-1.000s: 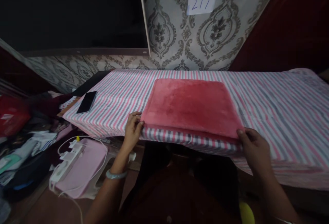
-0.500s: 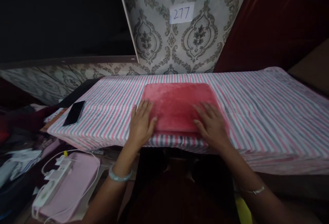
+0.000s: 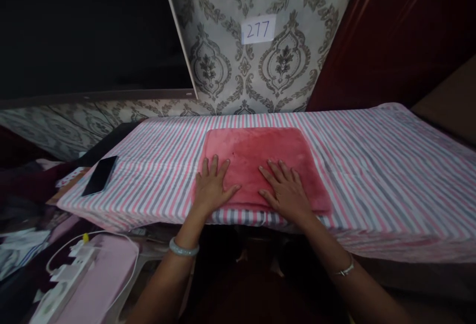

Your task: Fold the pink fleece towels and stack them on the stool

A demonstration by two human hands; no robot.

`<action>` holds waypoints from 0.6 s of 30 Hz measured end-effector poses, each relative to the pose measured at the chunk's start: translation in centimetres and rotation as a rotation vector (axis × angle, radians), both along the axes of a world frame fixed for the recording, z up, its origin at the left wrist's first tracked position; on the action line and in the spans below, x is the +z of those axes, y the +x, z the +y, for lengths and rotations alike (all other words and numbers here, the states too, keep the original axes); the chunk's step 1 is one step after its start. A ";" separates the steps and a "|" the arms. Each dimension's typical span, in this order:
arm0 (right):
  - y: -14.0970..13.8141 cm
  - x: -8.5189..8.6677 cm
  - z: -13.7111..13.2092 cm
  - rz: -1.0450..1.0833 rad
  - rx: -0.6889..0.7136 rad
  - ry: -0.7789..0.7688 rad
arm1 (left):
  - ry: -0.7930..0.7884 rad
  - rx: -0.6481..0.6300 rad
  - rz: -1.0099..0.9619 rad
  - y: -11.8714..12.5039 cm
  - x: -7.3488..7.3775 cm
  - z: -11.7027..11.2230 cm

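One pink cloth [image 3: 256, 143] lies on the desk [image 3: 383, 175], which is draped in stripes, near its front edge. The flattening looks mostly done: the top is spread smooth and the far corners lie flat. What is left seems slight, an uneven front edge; a line there may mean more than one layer, but the dim light leaves that unsure. The left hand [image 3: 211, 190] and right hand [image 3: 289, 197] rest palm-down on it, fingers spread, gripping nothing. Well to the left lies a phone [image 3: 100, 175]; on the wall [image 3: 223, 21] behind hangs a paper [image 3: 259, 29] reading 277.
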State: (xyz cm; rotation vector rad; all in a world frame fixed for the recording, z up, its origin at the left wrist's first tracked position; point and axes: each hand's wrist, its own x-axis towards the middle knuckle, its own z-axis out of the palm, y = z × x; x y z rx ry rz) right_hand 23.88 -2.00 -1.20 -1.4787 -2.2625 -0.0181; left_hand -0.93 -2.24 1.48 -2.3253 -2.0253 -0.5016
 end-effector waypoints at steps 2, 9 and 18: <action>0.1 0.5 0.0 0.010 0.008 -0.038 | 0.004 -0.007 -0.007 -0.2 0.1 0.0; 2.3 4.2 4.0 0.257 0.080 -0.035 | 0.014 0.046 0.018 0.4 3.6 1.7; 2.1 4.4 14.0 0.109 -0.255 -0.055 | -0.117 0.076 0.149 2.8 6.0 11.2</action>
